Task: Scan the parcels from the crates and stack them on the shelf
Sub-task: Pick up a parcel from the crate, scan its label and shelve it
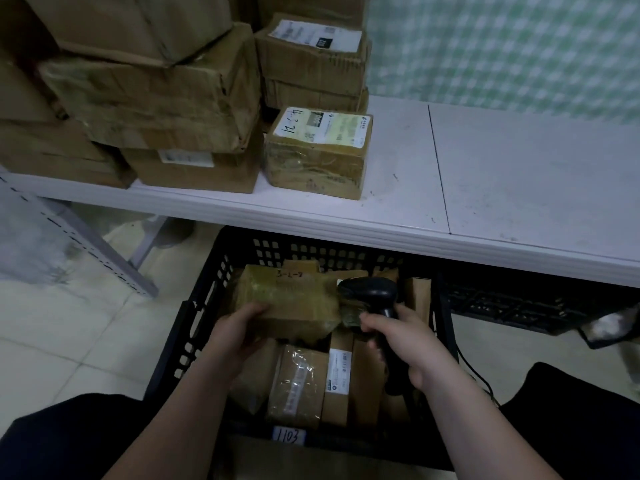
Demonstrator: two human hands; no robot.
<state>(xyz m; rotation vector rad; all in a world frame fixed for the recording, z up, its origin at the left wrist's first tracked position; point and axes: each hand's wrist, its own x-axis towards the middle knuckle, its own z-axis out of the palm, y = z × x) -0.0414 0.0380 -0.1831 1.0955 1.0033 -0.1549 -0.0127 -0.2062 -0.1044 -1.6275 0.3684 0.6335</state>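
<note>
A black crate [194, 327] sits on the tiled floor, partly under a white shelf [398, 206]. Over the middle of the crate, the left hand [239, 336] holds a taped brown parcel [291, 299], fingers curled round its near left corner, lifting it clear of the other parcels [301, 386] packed upright in the crate. Over the crate's right side, the right hand [405, 344] is wrapped tight round the handle of a black scanner [372, 292], whose head sits just beside the held parcel's right end; whether they touch is hard to tell in the dim light. The scanner's cable [479, 374] trails past the crate's right wall. Above and behind the crate, a labelled parcel [318, 152] stands alone on the shelf, with stacked boxes [156, 98] further left. A white tag [289, 436] reading 1103 hangs on the crate's near wall.
</note>
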